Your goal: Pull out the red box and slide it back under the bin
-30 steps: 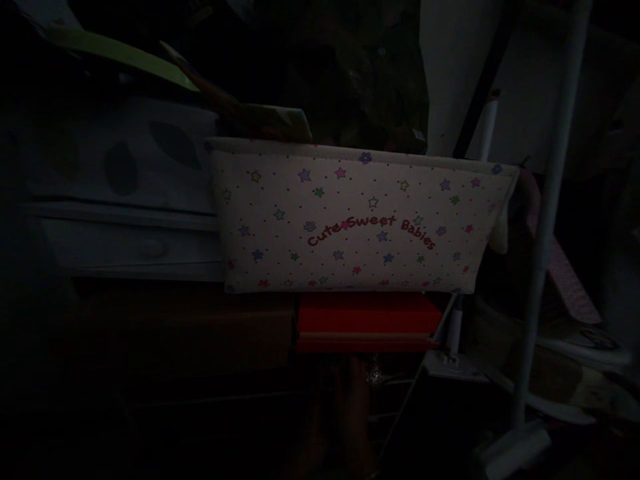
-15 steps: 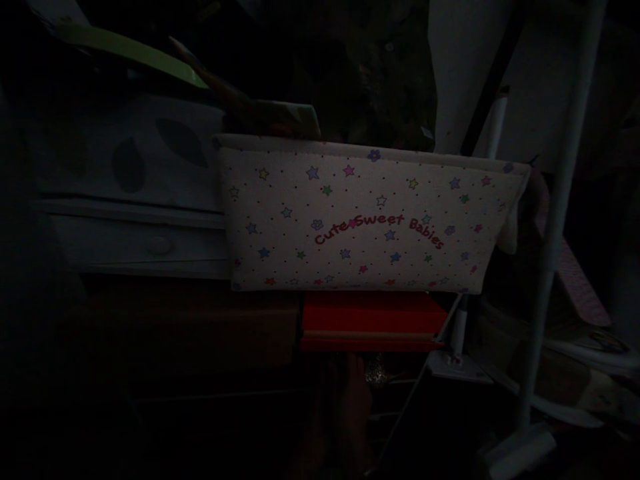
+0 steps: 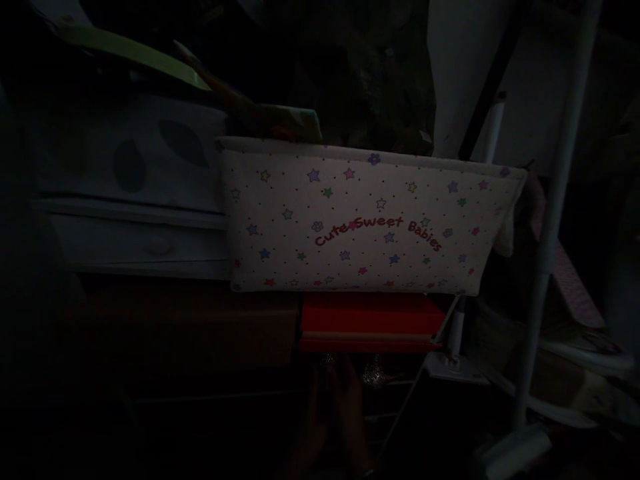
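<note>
At the bottom middle, in deep shadow, my left hand point(image 3: 311, 423) and my right hand point(image 3: 350, 400) are close together with their fingers pointing away from me. Their fingers look bent around something dark between them, too dim to name. A small glittery patch point(image 3: 327, 361) shows at the fingertips; I cannot tell whether it belongs to that dark thing. Just right of my right hand is another silvery, glittery object point(image 3: 374, 371). Both hands are below a red box point(image 3: 373, 323), in front of thin pale rack bars point(image 3: 377, 418).
Above the red box stands a white star-print fabric bin point(image 3: 350, 213) lettered "Cute Sweet Babies". A brown box point(image 3: 200, 327) and white drawers point(image 3: 135, 233) stand left. At right a pale upright pole point(image 3: 547, 227) rises beside a white stand base point(image 3: 455, 367).
My hands have shifted slightly down and show further apart. A glittery patch at their fingertips is now visible. The bin and boxes stay in place.
</note>
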{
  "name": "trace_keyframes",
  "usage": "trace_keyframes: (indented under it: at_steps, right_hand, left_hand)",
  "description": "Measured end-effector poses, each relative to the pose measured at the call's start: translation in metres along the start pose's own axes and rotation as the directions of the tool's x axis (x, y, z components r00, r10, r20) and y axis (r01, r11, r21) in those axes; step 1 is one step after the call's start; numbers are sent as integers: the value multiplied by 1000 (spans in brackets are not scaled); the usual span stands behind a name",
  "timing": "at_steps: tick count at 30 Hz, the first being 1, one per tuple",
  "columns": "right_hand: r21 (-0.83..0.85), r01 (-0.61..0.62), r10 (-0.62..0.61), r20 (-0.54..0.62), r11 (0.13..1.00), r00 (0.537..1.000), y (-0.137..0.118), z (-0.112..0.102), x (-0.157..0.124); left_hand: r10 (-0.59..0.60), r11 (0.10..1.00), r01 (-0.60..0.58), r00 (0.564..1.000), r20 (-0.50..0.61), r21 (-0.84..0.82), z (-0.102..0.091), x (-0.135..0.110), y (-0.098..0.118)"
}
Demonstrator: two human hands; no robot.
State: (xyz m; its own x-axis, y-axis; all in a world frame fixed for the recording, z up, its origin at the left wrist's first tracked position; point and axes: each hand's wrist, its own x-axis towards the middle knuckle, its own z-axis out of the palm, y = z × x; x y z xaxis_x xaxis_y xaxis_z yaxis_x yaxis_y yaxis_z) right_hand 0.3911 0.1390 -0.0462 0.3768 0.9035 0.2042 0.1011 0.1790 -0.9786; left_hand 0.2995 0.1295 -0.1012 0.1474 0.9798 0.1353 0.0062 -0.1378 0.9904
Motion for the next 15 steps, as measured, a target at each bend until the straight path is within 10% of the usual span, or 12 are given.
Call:
trace_keyframes:
  at_steps: [15]
  right_hand:
    - [166, 37, -50, 74, 985, 996, 5, 14, 4]
  left_hand:
    - [80, 971, -63, 995, -65, 229, 5, -3, -6]
